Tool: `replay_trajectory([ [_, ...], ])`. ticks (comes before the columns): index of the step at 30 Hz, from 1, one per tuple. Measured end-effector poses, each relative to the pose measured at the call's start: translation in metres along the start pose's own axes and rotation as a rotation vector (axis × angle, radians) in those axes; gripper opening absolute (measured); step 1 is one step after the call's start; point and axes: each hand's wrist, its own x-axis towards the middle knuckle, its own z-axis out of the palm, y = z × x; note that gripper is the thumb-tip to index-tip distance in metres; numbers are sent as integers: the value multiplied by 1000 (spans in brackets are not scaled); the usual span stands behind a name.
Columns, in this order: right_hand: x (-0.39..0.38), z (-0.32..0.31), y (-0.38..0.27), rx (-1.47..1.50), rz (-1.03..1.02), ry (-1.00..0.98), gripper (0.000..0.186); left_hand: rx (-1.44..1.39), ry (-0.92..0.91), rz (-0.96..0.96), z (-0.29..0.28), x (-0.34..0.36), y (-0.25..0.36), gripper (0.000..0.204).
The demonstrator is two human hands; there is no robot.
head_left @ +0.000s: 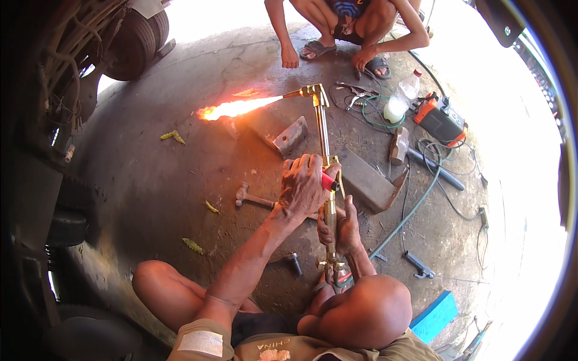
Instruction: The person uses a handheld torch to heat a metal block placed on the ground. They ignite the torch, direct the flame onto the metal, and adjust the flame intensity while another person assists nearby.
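Brass cutting torch (330,207), running up the centre of the frame, throws its flame (238,109) toward the upper left. The right hand (347,231) wraps its handle (330,218) from the right; the left hand (303,183), higher and just left, curls closed around a red, black-ended lighter-like stick (328,182); whether that touches brass, I cannot tell. Probably stiff, weighty and top-heavy, the torch suits 1 firm grip well below its hot head (314,91).

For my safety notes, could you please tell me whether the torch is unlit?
No, a bright flame streams from the nozzle of the torch held in the right hand.
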Motion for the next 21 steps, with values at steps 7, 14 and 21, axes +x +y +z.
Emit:
replay_trajectory([
  [7,0,-8,13,34,36,-11,84,142,22,114,18,-10,-12,42],
  [14,6,-17,24,11,47,36,82,13,-47,-121,45,-20,-17,41],
  [21,9,-20,30,7,64,64,81,-33,-175,-367,48,-26,-10,46],
])
